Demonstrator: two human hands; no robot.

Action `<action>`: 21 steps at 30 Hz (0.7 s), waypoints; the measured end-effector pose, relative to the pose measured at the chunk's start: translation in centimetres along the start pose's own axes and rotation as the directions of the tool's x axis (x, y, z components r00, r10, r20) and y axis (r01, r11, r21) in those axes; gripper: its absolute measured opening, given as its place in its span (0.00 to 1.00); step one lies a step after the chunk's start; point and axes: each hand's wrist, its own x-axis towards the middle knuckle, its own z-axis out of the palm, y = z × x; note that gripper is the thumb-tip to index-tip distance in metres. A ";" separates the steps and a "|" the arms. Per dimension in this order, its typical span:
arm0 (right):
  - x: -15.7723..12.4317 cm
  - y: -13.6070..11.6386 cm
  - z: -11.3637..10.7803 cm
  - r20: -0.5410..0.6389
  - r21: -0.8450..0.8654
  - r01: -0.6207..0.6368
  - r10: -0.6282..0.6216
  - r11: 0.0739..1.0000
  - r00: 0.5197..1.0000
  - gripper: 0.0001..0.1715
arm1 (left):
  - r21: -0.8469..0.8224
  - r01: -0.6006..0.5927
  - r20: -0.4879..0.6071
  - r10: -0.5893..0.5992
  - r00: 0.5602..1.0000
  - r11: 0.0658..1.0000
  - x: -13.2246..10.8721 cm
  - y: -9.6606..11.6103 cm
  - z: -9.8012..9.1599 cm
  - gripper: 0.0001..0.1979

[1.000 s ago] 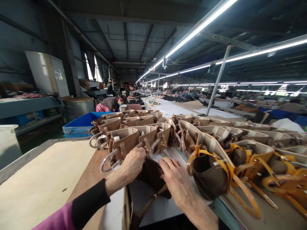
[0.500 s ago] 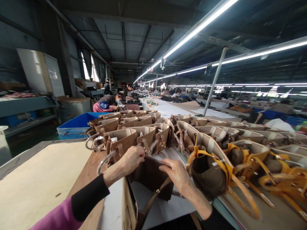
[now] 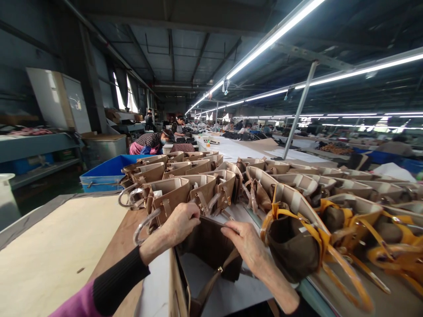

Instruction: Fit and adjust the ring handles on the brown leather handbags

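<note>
A dark brown bag panel (image 3: 211, 246) stands up over white paper, joined to a tan bag piece (image 3: 178, 281) at its left. My left hand (image 3: 183, 222) pinches the panel's top edge near its left corner. Farther right along that same edge, my right hand (image 3: 246, 242) grips it between thumb and fingers. A brown strap (image 3: 209, 281) with a small metal fitting hangs in front of the panel. Just beyond my hands are tan bags (image 3: 175, 196) with plastic-wrapped handles.
Bags with yellow straps (image 3: 294, 242) stand close on the right. A blue bin (image 3: 105, 174) lies beyond the cream sheet (image 3: 59, 246) at left. A person (image 3: 148, 140) bends over at the back left. A metal post (image 3: 300, 110) rises behind the bags.
Both hands keep their grip on the panel edge and have barely moved. The view has shifted slightly. The person at the back left has shifted posture.
</note>
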 end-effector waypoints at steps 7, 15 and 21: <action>-0.2 -0.8 -0.2 0.010 -0.013 -0.036 0.036 0.999 0.999 0.15 | -0.046 0.099 -0.062 -0.101 0.993 0.994 0.1 0.0 0.1 0.04; -0.4 -1.5 0.1 -0.029 -0.166 -0.020 0.016 0.986 0.999 0.12 | 0.001 0.117 -0.083 -0.117 0.990 0.993 0.3 -0.1 0.4 0.06; 0.6 -3.1 0.4 -0.015 -0.400 0.051 -0.063 0.915 0.998 0.12 | -0.012 0.113 -0.099 -0.114 0.989 0.994 0.5 -0.3 0.7 0.05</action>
